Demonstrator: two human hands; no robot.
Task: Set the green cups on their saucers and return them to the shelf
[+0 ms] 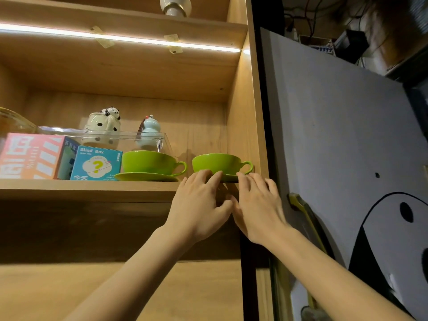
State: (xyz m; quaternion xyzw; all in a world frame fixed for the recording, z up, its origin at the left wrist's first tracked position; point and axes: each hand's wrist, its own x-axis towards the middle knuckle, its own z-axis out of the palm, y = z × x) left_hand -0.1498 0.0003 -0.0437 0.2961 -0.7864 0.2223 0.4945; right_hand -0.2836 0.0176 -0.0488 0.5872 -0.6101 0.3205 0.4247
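Note:
Two green cups stand on green saucers on the wooden shelf [88, 188]. The left cup [150, 162] sits on its saucer [146, 176], handle to the right. The right cup [218, 163] rests on a saucer [229, 178] at the shelf's right end, near the side wall. My left hand [199, 205] and my right hand [257, 205] both hold that right saucer's front edge, fingers over the rim and thumbs under the shelf edge. Most of the right saucer is hidden by my fingers.
A blue "Blind Box" carton [97, 163] and a pink box [30, 156] stand left of the cups. Behind them a clear tray [129, 135] holds a panda teapot [103, 126] and a pale blue gourd figure [148, 130]. A grey open door [347, 147] hangs at the right.

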